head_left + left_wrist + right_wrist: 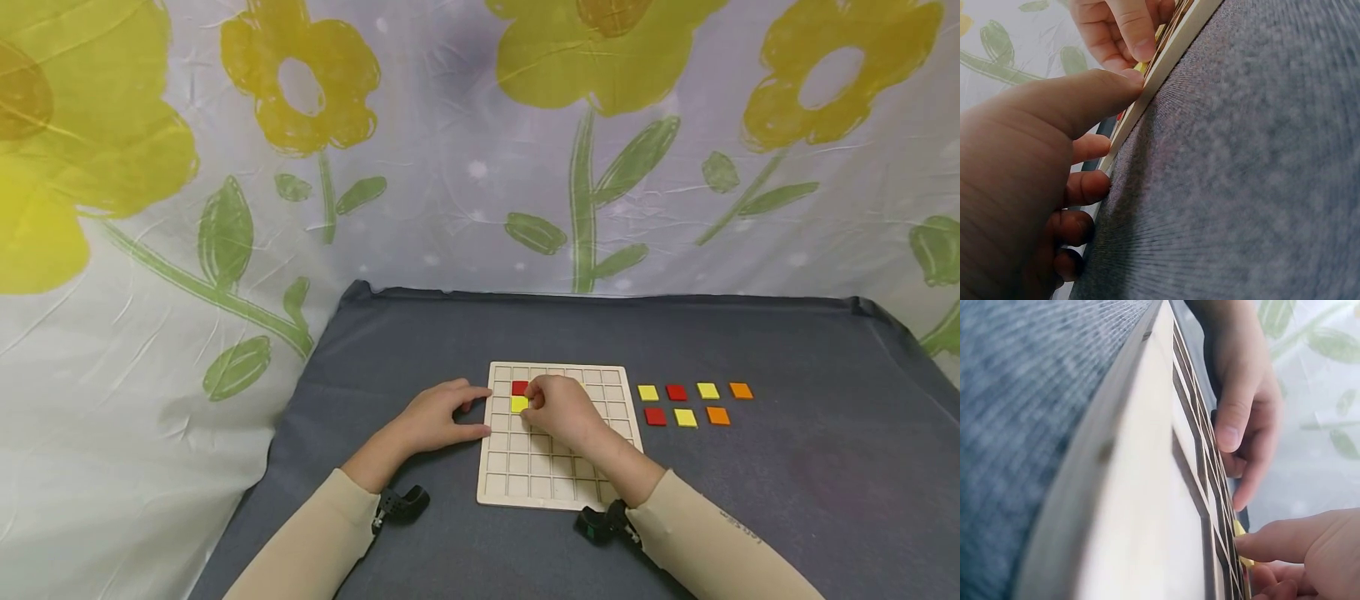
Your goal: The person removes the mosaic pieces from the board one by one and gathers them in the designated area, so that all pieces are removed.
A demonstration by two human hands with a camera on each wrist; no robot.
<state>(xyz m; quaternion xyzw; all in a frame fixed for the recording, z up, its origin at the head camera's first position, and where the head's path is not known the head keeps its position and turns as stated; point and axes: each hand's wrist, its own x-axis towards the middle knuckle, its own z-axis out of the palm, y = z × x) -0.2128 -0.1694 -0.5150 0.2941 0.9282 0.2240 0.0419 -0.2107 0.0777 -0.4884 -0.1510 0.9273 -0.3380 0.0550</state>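
Observation:
A pale wooden grid board (517, 487) lies on the dark cloth. Near its upper left, a red square tile (520, 387) sits in a cell, and directly below that is a yellow square tile (519, 404). My right hand (562, 408) reaches over the board with curled fingers, pinching the yellow tile (1240, 530) at its right side. Part of that tile is hidden by the thumb and fingertips. On the board's left edge rest the thumb and index finger of my left hand (435, 417), spread apart; its other fingers (1075, 226) are loosely bent beside the edge.
Right of the board, two rows of loose square tiles lie on the dark cloth (750, 500): several yellow, red and orange ones, among them an orange tile (741, 391) at the far right. Behind the table hangs a white curtain (450, 208) printed with yellow flowers.

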